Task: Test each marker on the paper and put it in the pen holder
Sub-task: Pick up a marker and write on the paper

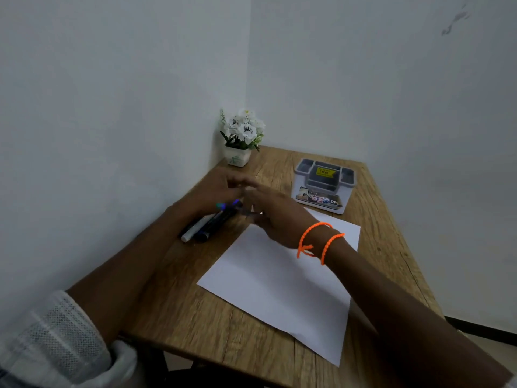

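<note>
Head view: your left hand (215, 191) and right hand (275, 217) met over the markers (208, 224), which lay bunched on the wooden table (195, 303) just left of the paper (279, 281). Motion blur hid whether either hand gripped a marker. Your pen holder (324, 184) stood at the far right, just beyond the paper, and a flower pot (239, 155) occupied the far corner.

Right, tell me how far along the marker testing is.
Barely begun. Done: nothing visible; the paper shows no marks and the pen holder appears to hold no markers. In hand: the left hand and right hand are both over the markers lying left of the sheet, blurred, so any grip is unclear. Left: testing every marker and putting each in the holder.
</note>
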